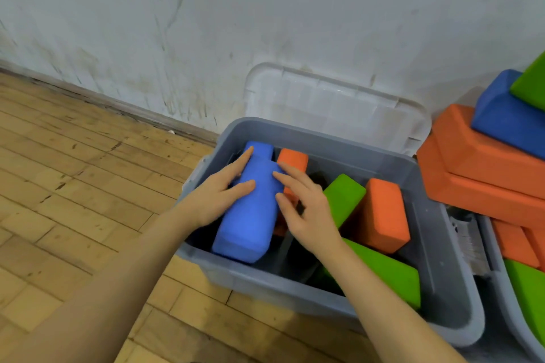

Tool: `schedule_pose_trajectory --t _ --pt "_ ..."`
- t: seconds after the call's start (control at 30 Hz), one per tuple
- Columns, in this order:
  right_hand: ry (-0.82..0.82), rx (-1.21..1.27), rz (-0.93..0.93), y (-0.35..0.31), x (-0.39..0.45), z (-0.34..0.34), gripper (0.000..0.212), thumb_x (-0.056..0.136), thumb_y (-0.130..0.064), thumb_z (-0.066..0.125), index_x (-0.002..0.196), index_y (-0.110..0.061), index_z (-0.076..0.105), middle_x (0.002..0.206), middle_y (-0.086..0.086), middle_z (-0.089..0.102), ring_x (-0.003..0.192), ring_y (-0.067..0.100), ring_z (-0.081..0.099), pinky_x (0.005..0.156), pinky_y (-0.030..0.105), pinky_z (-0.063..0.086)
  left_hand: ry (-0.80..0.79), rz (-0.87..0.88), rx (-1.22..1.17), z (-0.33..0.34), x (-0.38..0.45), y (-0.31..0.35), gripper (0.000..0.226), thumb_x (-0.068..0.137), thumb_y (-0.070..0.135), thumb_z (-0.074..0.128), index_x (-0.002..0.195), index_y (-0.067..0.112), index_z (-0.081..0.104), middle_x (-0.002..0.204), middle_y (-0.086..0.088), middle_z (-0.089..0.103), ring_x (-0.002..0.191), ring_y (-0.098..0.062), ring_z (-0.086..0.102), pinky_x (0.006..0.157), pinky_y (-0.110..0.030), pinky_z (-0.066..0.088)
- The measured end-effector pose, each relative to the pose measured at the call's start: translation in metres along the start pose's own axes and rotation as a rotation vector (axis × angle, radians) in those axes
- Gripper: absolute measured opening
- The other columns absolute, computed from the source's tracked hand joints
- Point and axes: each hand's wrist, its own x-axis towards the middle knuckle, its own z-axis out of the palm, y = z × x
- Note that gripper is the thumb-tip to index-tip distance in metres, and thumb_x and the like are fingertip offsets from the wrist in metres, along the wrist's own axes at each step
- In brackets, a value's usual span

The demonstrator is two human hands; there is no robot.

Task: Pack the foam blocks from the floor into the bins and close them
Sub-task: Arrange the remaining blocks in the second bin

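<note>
Blue foam block (250, 209): lying at the left end of the grey bin (454, 298), beside orange and green blocks. Left hand (219, 196) and right hand (303, 209): fingers straight, resting flat on it from either side. Clear lid (339, 103): upright against the wall behind.

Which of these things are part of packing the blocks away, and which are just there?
Part of the job:
- blue block, with left hand and right hand laid on it
- grey bin
- orange block and green block inside it
- clear lid leaning on the wall
- pile of blocks at the right

Just there:
- wooden floor
- scuffed wall
</note>
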Motion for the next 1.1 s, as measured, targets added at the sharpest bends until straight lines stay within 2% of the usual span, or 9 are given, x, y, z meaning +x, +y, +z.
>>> schedule_pose_trajectory --t 0.1,0.2,0.33,0.5,0.57,0.63,0.73,0.83,1.1 --pt "-0.171 -0.053 0.089 0.014 -0.002 0.016 0.043 0.088 -0.027 0.05 0.128 -0.011 0.057 0.142 0.001 0.046 0.13 0.003 0.038 0.107 0.039 0.033 0.015 -0.051 0.5 -0.003 0.006 -0.009 0.054 0.098 0.033 0.043 0.146 0.038 0.02 0.154 0.009 0.02 0.132 -0.011 0.037 0.104 -0.026 0.034" --pt "-0.185 -0.034 0.102 0.025 -0.005 0.023 0.039 0.086 -0.023 0.05 0.123 -0.016 0.061 0.139 -0.002 0.051 0.129 0.006 0.044 0.103 0.045 0.038 0.108 -0.105 0.824 0.015 0.003 -0.009 0.054 0.098 0.044 0.033 0.149 0.032 0.016 0.151 -0.004 0.024 0.122 -0.023 0.045 0.097 -0.036 0.04" --pt "-0.063 -0.208 0.202 0.033 -0.005 0.01 0.037 0.088 -0.041 0.044 0.118 -0.031 0.064 0.137 -0.009 0.052 0.123 0.007 0.049 0.093 0.029 0.027 0.226 -0.147 1.203 0.029 0.007 -0.002 0.105 0.069 0.086 0.017 0.148 0.017 0.019 0.143 -0.015 0.032 0.119 -0.033 0.045 0.095 -0.04 0.038" --pt "-0.182 -0.759 0.601 0.066 -0.003 -0.019 0.051 0.094 -0.055 0.038 0.142 -0.038 0.035 0.157 0.004 0.017 0.139 0.037 0.022 0.109 0.046 0.018 0.241 -0.216 1.209 0.033 0.026 -0.005 0.086 0.085 0.064 0.042 0.149 0.016 0.01 0.144 -0.019 0.024 0.12 -0.038 0.038 0.098 -0.042 0.033" --pt "-0.246 -0.798 0.734 0.073 -0.007 -0.019 0.058 0.092 -0.064 0.028 0.145 -0.043 0.022 0.159 0.006 0.004 0.139 0.044 0.012 0.11 0.052 0.014 0.231 -0.175 1.226 0.043 0.024 -0.011 0.08 0.088 0.06 0.041 0.149 0.02 0.01 0.146 -0.018 0.022 0.119 -0.037 0.038 0.097 -0.041 0.032" --pt "-0.273 -0.74 0.814 0.077 -0.01 -0.012 0.064 0.089 -0.07 0.026 0.146 -0.044 0.014 0.159 0.007 -0.002 0.135 0.047 0.022 0.108 0.052 0.019 0.238 -0.148 1.246 0.046 0.022 -0.014 0.075 0.089 0.059 0.039 0.149 0.024 0.013 0.147 -0.017 0.023 0.117 -0.035 0.039 0.096 -0.04 0.032" --pt "-0.29 -0.665 0.782 0.074 -0.006 -0.002 0.077 0.083 -0.072 0.041 0.147 -0.041 0.013 0.158 0.01 -0.009 0.127 0.049 0.034 0.105 0.05 0.028 0.254 -0.167 1.227 0.038 0.021 -0.013 0.07 0.089 0.058 0.038 0.149 0.029 0.015 0.148 -0.016 0.024 0.116 -0.034 0.042 0.094 -0.039 0.034" --pt "-0.226 -0.539 0.687 0.076 -0.005 0.004 0.073 0.086 -0.054 0.056 0.147 -0.035 0.021 0.158 0.011 -0.009 0.132 0.051 0.023 0.108 0.053 0.024 0.258 -0.186 1.204 0.033 0.02 -0.013 0.066 0.09 0.055 0.039 0.148 0.031 0.018 0.146 -0.016 0.027 0.114 -0.035 0.043 0.093 -0.04 0.036" --pt "-0.194 -0.436 0.457 0.092 0.019 0.006 0.066 0.086 -0.046 0.06 0.145 -0.03 0.033 0.159 0.009 0.003 0.139 0.042 0.017 0.113 0.049 0.015 0.29 -0.155 1.256 0.028 0.028 -0.007 0.061 0.092 0.053 0.037 0.147 0.034 0.02 0.14 -0.016 0.031 0.107 -0.033 0.047 0.091 -0.039 0.036"
